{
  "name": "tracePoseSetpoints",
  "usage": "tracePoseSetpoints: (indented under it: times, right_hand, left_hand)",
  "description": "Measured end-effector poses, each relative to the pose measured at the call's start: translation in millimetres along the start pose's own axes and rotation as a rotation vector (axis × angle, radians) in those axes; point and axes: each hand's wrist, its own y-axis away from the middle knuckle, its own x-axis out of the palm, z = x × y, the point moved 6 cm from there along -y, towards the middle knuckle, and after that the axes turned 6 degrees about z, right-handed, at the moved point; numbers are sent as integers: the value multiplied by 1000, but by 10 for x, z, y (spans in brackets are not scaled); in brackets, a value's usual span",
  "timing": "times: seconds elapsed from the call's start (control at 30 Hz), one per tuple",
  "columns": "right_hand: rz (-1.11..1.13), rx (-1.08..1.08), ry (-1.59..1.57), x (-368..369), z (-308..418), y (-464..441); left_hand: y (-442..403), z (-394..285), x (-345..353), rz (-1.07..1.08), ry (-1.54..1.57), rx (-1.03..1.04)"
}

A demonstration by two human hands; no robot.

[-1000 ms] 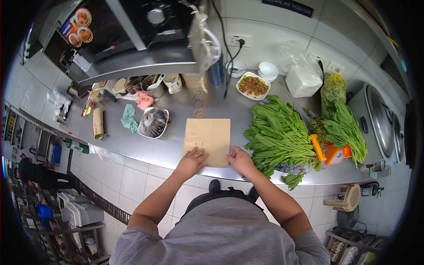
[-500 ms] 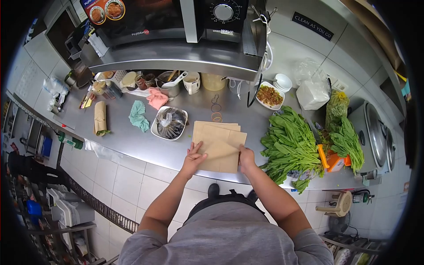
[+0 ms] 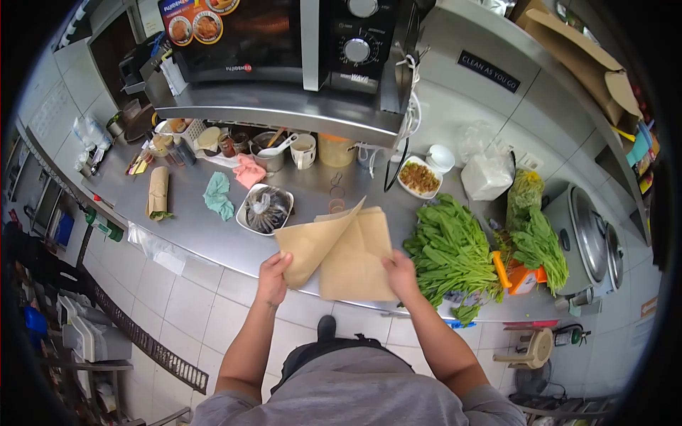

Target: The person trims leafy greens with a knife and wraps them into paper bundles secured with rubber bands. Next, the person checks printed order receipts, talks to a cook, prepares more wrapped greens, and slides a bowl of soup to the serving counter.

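My left hand [image 3: 273, 275] pinches the lower left edge of a sheet of brown paper [image 3: 309, 245], which curls up and leans left. Under and right of it lie more sheets of brown paper [image 3: 361, 263], their lower edge near the counter's front. My right hand [image 3: 401, 275] is closed at the right edge of these sheets, its thumb on top. Left of the papers sits a white tub [image 3: 244, 226] with a knotted clear bag of dark contents [image 3: 266, 208]. Several rubber bands [image 3: 337, 192] lie behind the papers, partly covered.
Leafy greens [image 3: 451, 248] and an orange-handled knife [image 3: 501, 270] lie right of my right hand. A tray of chopped food [image 3: 419, 177] stands behind them. Leftward on the steel counter [image 3: 195, 188] are a green cloth [image 3: 217, 196] and a paper-wrapped bundle [image 3: 158, 190]. A microwave shelf [image 3: 284, 113] overhangs the back.
My left hand has moved left and taken hold of the top brown paper sheet, lifting and turning it away from the others. My right hand stays at the right edge. The view has shifted slightly.
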Motion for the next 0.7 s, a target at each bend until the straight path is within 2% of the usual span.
tracePoseSetpoints:
  times: [0.07,0.13,0.2,0.23,0.3,0.47,0.53,0.63,0.7]
  right_hand:
    - [-68,-54,-157,-495,-13,244]
    - [-168,2,-247,-1054,114,573]
    - [-295,-66,-497,-1533,146,782]
    - [-284,-183,-624,-1748,272,850]
    - [-325,-289,-632,-2116,580,970]
    - [-265,-589,-720,-2273,1961,1196]
    - [-345,-668,-670,-2260,2581,1256]
    - [-279,-695,-632,-2113,3564,1107]
    - [-140,-750,-733,-1933,4214,799]
  left_hand:
    - [225,-250,172,-13,-17,117]
    - [359,-439,395,4,-12,209]
    - [476,-481,499,-42,-64,232]
    - [491,-475,562,-34,-65,261]
    - [473,-362,676,-24,3,255]
    - [531,-127,1000,73,85,158]
    - [547,-156,999,112,62,139]
    - [519,-209,835,169,25,88]
    - [475,-260,688,198,-27,11]
